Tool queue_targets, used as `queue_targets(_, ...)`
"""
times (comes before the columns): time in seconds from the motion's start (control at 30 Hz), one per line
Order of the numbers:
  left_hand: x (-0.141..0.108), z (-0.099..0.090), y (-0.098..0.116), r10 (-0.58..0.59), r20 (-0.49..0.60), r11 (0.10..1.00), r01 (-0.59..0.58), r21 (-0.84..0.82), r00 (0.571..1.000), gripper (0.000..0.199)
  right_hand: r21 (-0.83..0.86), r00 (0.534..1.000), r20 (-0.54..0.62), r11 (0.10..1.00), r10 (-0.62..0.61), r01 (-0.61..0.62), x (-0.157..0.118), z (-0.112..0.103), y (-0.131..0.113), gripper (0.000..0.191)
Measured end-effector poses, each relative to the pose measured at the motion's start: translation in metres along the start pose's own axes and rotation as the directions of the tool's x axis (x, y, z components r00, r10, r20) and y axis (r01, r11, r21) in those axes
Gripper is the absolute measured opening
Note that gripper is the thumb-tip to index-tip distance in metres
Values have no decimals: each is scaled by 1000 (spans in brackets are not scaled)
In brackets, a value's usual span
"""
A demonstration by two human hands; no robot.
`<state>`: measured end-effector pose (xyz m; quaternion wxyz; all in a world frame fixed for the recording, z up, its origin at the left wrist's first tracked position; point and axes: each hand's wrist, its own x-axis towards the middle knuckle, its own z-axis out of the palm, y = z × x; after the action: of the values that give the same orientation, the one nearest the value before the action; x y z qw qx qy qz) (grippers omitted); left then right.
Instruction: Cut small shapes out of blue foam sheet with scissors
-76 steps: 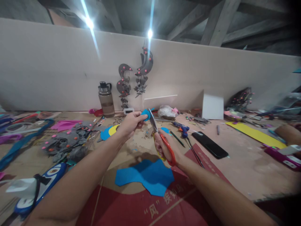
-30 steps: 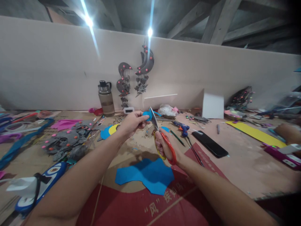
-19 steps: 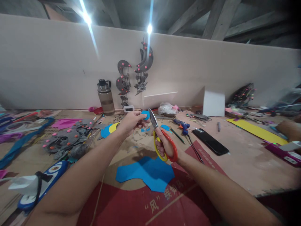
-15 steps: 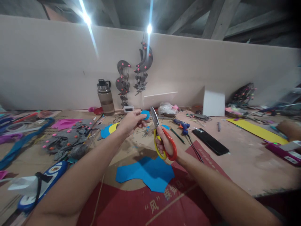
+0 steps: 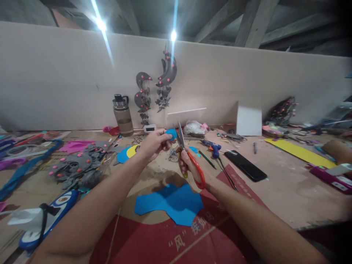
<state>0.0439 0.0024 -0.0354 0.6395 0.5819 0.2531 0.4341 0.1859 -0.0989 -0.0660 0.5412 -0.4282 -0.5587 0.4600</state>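
Note:
Between the thumb and fingers of my left hand (image 5: 155, 144) is a small rounded blue piece (image 5: 171, 134). My right hand (image 5: 189, 164) is wrapped round the red and yellow handles of a pair of scissors (image 5: 198, 172). Their blades point upward and stand apart, right beside the blue piece. Below both hands, a larger blue sheet (image 5: 170, 203) with a curved, irregular outline lies on the cardboard and its red printed part (image 5: 143, 242).
Right of the scissors are a green pencil (image 5: 207, 160), a blue glue gun (image 5: 215, 148) and a black phone (image 5: 245, 165). Grey felt pieces (image 5: 79, 165) lie left. A bottle (image 5: 123, 116) stands by the wall. At the far right is another person's hand (image 5: 338, 151).
The scissors have turned and their blades have spread apart, nearer the blue piece. My left hand still holds that piece in nearly the same place.

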Motion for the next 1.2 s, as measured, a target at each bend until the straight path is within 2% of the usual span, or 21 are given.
queue_targets(0.2, 1, 0, 0, 23, -13, 1000, -23, 2, 1000, 16, 68, 998, 36, 996, 53, -55, -1, 1, 0, 47)
queue_targets(0.37, 0, 5, 1, 11, -37, 995, -15, -101, 999, 17, 115, 996, 44, 990, 82, -86, 0, 1, 5, 46)
queue_targets(0.6, -1, 18, -12, 64, -93, 967, -85, -239, 994, 22, 138, 999, 7, 989, 43, -44, 2, -2, 13, 49)
queue_targets(0.77, -5, 29, -23, 106, -104, 951, -131, -278, 989, 22, 85, 1000, -16, 996, -10, 12, 3, -3, 14, 47)
queue_targets(1.0, -7, 35, -23, 90, -124, 942, -125, -311, 988, 20, 79, 999, -39, 997, -12, 15, 3, -4, 19, 44)
queue_targets(1.2, -7, 35, -24, 76, -125, 943, -112, -315, 989, 20, 71, 999, -43, 997, -4, 7, 1, -2, 14, 45)
